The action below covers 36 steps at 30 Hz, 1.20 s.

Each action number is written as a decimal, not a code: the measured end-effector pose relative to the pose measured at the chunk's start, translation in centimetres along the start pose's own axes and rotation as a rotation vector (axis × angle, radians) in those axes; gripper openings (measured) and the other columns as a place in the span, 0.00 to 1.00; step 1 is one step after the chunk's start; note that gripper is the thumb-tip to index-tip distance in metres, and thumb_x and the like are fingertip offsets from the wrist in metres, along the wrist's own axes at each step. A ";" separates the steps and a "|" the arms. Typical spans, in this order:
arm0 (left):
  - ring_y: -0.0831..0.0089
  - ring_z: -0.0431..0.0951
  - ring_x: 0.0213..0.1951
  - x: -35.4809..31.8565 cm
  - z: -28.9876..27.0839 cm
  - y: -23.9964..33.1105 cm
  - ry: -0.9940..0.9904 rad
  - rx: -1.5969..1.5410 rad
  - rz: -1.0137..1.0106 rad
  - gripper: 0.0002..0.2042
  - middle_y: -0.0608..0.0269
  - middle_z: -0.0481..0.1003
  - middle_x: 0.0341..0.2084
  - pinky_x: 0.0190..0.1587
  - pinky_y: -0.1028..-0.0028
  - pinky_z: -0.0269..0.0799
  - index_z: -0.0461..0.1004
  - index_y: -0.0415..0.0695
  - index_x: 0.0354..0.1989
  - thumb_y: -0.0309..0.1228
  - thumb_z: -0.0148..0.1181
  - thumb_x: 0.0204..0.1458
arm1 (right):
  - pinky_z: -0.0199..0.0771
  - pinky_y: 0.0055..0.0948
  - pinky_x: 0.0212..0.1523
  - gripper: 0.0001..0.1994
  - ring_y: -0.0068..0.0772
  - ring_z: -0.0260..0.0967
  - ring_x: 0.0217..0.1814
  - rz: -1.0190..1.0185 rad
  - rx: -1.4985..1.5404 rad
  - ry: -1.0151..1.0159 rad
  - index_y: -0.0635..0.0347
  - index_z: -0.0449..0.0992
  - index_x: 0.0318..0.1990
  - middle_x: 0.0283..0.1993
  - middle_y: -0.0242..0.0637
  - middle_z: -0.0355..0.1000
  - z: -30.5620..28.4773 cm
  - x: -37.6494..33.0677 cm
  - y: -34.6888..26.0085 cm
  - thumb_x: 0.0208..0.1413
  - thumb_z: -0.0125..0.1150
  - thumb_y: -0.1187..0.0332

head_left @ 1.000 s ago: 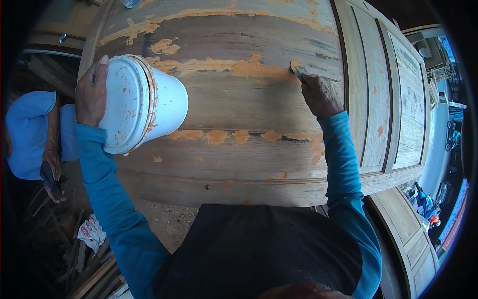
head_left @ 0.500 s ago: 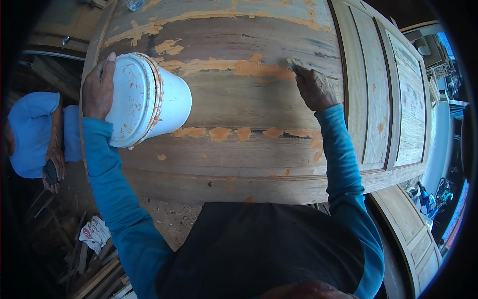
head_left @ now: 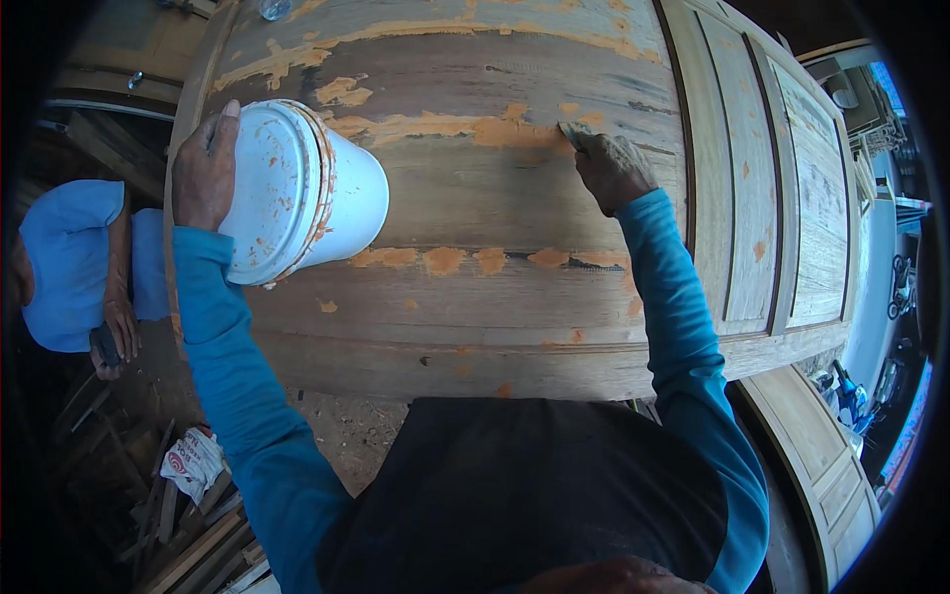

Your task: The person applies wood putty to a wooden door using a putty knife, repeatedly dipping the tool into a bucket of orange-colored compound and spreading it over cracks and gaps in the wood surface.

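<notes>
My left hand [head_left: 203, 168] wraps its fingers over the rim of a white plastic bucket [head_left: 307, 193] tipped on its side on the wide wooden door panel [head_left: 475, 267]. My right hand [head_left: 612, 168] pinches a small flat scraper [head_left: 572, 131] closed-fingered against orange filler streaks [head_left: 465, 129].

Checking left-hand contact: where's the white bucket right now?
Head view, upper left: the white bucket lies tilted on the wooden door panel, the left hand gripping its lidded end, just left of the orange filler patches.
</notes>
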<state>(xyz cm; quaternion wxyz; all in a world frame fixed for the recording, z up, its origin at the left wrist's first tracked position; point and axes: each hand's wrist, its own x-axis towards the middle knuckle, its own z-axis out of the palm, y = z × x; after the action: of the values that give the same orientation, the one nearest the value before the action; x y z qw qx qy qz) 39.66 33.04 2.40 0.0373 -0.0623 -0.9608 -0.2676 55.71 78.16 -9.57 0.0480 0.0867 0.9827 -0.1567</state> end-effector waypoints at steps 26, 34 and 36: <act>0.55 0.82 0.48 0.3 0.2 0.0 0.007 -0.017 0.026 0.30 0.42 0.82 0.44 0.55 0.63 0.73 0.80 0.36 0.55 0.55 0.51 0.67 | 0.77 0.54 0.46 0.16 0.54 0.80 0.46 0.142 -0.093 0.112 0.55 0.76 0.57 0.41 0.51 0.81 1.6 -2.0 5.7 0.64 0.55 0.64; 0.56 0.82 0.46 0.3 0.9 2.1 0.029 -0.038 0.066 0.28 0.42 0.82 0.41 0.54 0.63 0.73 0.81 0.36 0.52 0.53 0.51 0.68 | 0.76 0.54 0.47 0.13 0.57 0.78 0.44 0.239 -0.073 0.035 0.55 0.79 0.51 0.40 0.50 0.80 1.0 -2.0 8.9 0.65 0.54 0.62; 0.56 0.82 0.46 0.0 0.6 2.2 0.028 -0.008 0.018 0.27 0.43 0.82 0.41 0.53 0.63 0.73 0.81 0.36 0.52 0.52 0.51 0.68 | 0.74 0.55 0.46 0.14 0.62 0.76 0.45 0.155 -0.079 0.064 0.59 0.79 0.50 0.41 0.57 0.78 -0.2 -2.1 7.6 0.65 0.54 0.62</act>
<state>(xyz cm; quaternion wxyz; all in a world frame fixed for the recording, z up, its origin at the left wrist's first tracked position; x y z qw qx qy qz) 39.99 35.20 2.97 0.0527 -0.0671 -0.9585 -0.2721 59.17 84.98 -11.39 0.0317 0.1653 0.9795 -0.1108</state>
